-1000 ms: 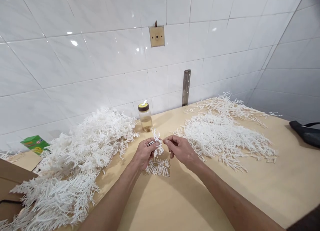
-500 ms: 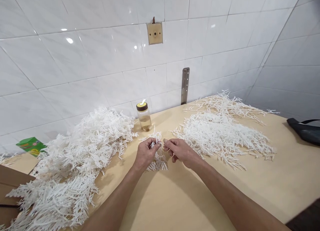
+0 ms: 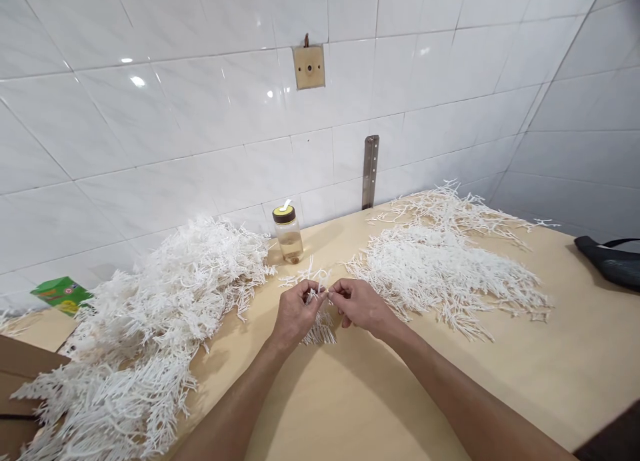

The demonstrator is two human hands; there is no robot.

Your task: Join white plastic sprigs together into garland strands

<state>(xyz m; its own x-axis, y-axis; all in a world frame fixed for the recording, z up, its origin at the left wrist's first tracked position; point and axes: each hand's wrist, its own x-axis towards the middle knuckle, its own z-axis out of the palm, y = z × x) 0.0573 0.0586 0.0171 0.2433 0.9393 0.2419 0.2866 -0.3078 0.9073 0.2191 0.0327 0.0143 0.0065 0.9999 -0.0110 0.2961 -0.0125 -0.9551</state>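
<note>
My left hand (image 3: 299,309) is closed in a pinch on a white branching plastic sprig (image 3: 314,289), whose thin strands stick up above the fingers. Close against it, my right hand (image 3: 356,302) pinches the same sprig from the right; the fingertips of both hands nearly meet. Under and between the hands lies a small bunch of white strands (image 3: 320,331) on the table. To the right spreads a flat pile of similar white sprigs (image 3: 445,268). A taller, fluffy heap of white sprigs (image 3: 170,314) stands on the left.
A clear jar (image 3: 290,242) with a dark and yellow lid stands behind my hands. A metal strip (image 3: 370,171) rests upright at the tiled wall. At left are a green packet (image 3: 61,293) and a cardboard box (image 3: 25,374); a black object (image 3: 610,261) lies far right.
My right hand has moved left to meet my left hand, and its fingers have closed at the sprig. The sprig's upper strands have shifted.
</note>
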